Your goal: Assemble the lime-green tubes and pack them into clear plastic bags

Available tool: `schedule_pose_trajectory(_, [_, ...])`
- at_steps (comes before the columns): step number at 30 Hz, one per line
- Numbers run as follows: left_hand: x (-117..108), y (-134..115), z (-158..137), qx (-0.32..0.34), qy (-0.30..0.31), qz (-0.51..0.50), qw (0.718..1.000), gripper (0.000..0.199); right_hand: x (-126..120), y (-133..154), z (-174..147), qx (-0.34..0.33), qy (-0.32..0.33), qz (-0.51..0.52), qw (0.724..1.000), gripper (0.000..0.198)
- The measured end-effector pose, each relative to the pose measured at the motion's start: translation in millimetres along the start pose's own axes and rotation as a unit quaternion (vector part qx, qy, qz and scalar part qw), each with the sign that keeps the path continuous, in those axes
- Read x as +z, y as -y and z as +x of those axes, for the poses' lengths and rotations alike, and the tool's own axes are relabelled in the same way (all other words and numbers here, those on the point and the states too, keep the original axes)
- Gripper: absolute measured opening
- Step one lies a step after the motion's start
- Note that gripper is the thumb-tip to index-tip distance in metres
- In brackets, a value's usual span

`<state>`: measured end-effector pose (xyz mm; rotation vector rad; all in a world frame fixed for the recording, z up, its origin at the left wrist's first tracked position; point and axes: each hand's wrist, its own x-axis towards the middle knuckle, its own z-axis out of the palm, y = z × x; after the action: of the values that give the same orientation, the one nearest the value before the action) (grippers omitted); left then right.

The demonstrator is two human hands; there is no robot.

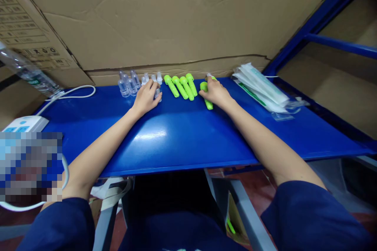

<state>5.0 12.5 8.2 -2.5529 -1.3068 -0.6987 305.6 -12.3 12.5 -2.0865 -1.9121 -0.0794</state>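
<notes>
My left hand (146, 97) is closed, thumb and fingers around a small clear plastic cap (158, 94) on the table. Just behind it stand several frosted white caps (159, 77). Further left is a group of larger clear plastic caps (124, 88), standing upright. Over on the right, my right hand (218, 92) is closed on a bright green torch-shaped piece (209, 104), which it partly hides. More green and a bit of clear plastic show at its fingertips. Between the hands, several like green torch-shaped pieces (180, 87) lie side by side, their wide heads to the back.
The blue table (182, 137) ends at cardboard (188, 19) behind. Plastic-wrapped packets (260, 90) lie at the right, near a blue metal frame (338, 45). On the left are a clear bottle (32, 76), a white cable (85, 86) and a power strip (28, 123).
</notes>
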Motion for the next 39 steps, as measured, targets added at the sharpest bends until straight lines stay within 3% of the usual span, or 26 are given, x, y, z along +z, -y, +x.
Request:
schedule_pose_trajectory(5, [-2, 2, -9, 0.004, 0.070, -0.039, 0.997, 0.036, 7, -3, 2, 0.033, 0.004, -0.032, 0.999, 0.064])
schedule_pose_trajectory(10, [-7, -1, -12, 0.019, 0.096, -0.027, 0.995, 0.055, 20, -9, 8, 0.016, 0.000, 0.001, 1.000, 0.074])
schedule_pose_trajectory(15, [-6, 2, -13, 0.038, 0.104, -0.059, 0.992, 0.063, 17, -8, 7, 0.023, 0.029, 0.018, 0.999, 0.067])
schedule_pose_trajectory(21, [0, 6, -10, 0.058, 0.037, -0.139, 0.988, 0.038, 16, -10, 9, 0.003, 0.027, 0.030, 0.999, 0.068])
schedule_pose_trajectory(25, [10, 3, -8, 0.002, -0.055, -0.192, 0.980, 0.023, 13, -14, 10, -0.025, -0.018, 0.042, 0.999, 0.071])
schedule_pose_trajectory(29, [23, 0, -5, -0.077, -0.131, -0.264, 0.952, 0.027, -2, -5, 3, -0.041, -0.071, 0.041, 0.996, 0.075])
schedule_pose_trajectory(32, [31, -2, -3, -0.116, -0.134, -0.340, 0.923, 0.040, -15, 9, -5, -0.061, -0.081, 0.022, 0.995, 0.075])
schedule_pose_trajectory(39, [26, -9, -4, -0.122, -0.166, -0.378, 0.903, 0.054, -25, 35, -24, -0.196, -0.083, -0.008, 0.977, 0.059])
